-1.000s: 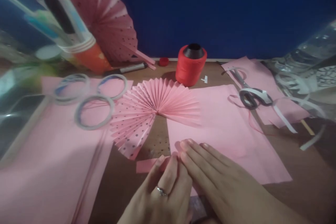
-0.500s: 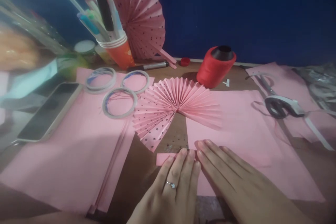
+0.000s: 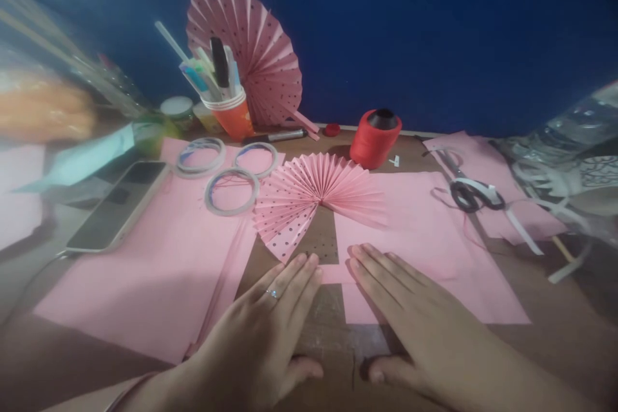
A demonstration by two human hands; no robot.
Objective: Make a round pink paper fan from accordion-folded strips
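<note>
A narrow pink paper strip (image 3: 333, 273) lies crosswise on the brown table, its ends hidden under my fingers. My left hand (image 3: 270, 322), with a ring on one finger, rests flat on the strip's left part, fingers stretched out. Flat over the right part lies my right hand (image 3: 410, 309), its fingers stretched too, above a pink sheet (image 3: 420, 206). Just beyond my fingertips a pleated pink paper fan (image 3: 321, 190) is spread out, black dots showing on its left side.
Tape rolls (image 3: 232, 192) and a phone (image 3: 118, 206) lie on pink paper at left. Behind stand a cup (image 3: 229, 117) of pens and a larger dotted fan (image 3: 270, 58). A red thread spool (image 3: 375, 140) is at the back; scissors (image 3: 476, 193) lie at right.
My left hand has slid left along the strip, away from my right hand, and more of the strip shows between them. The view has pulled back.
</note>
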